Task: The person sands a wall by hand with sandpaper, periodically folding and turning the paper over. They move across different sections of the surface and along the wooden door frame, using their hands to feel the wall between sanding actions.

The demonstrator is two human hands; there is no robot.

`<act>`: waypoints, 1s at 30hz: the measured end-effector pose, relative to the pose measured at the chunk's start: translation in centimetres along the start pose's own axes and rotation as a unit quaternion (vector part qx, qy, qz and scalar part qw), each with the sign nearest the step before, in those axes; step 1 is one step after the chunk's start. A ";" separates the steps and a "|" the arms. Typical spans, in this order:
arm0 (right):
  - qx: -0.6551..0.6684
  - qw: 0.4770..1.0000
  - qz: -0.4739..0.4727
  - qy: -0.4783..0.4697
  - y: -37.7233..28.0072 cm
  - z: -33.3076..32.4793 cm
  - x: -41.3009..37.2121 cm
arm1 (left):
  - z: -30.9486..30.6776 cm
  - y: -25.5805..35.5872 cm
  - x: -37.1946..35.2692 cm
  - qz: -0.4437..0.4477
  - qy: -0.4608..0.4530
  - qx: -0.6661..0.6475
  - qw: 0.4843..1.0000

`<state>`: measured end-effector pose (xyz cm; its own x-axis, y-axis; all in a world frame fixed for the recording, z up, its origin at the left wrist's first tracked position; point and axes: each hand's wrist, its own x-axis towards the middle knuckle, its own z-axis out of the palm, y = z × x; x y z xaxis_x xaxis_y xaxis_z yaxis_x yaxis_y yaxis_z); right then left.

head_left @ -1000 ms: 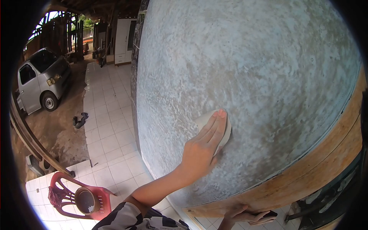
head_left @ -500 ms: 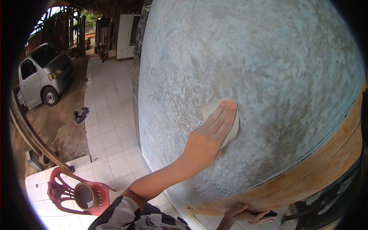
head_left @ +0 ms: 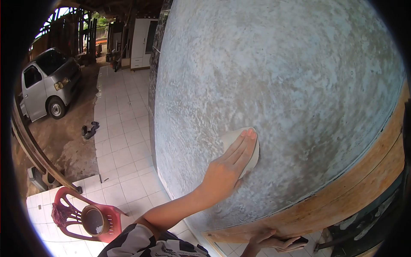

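Observation:
My left hand (head_left: 229,165) is pressed flat, fingers together, over a thin pale sheet (head_left: 253,160) that looks like sandpaper seen from its back. The sheet lies against a mottled blue-grey wall (head_left: 308,85), and its underside is hidden. Low on the right, below the wall's wooden edge, my right hand (head_left: 276,243) is turned partly palm up. A small dark thing (head_left: 301,240) sits at its fingertips; its kind does not show.
A red plastic chair (head_left: 112,218) at lower left carries a round bucket (head_left: 95,220) with greyish liquid. An orange-brown wooden board (head_left: 299,216) borders the wall. White floor tiles (head_left: 124,150) run alongside. Dark sandals (head_left: 90,130) and a silver van (head_left: 51,83) are farther left.
My left hand and the pale sheet have slid down and slightly left along the wall. My right hand has barely moved.

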<state>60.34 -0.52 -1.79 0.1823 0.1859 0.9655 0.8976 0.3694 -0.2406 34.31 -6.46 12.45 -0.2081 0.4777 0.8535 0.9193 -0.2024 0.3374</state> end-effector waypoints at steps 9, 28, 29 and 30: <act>-0.017 1.000 0.006 0.012 -0.5 0.1 0.0 | -1.3 -0.2 2.1 0.012 -0.001 0.023 1.000; -0.017 1.000 -0.002 0.016 -0.1 0.1 -0.1 | -2.0 -0.2 3.2 0.010 -0.001 0.014 1.000; -0.016 1.000 -0.002 0.013 0.0 0.2 -0.1 | -1.8 -0.3 2.8 0.009 -0.003 0.016 1.000; -0.013 1.000 -0.001 0.019 0.1 0.3 -0.2 | -1.3 -0.4 2.1 0.018 0.000 0.021 1.000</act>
<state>60.26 -0.29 -1.99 0.1942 0.1500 0.9694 0.9082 0.3461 -0.2355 33.13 -6.47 14.62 -0.1752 0.4718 0.8641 0.9394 -0.1825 0.2902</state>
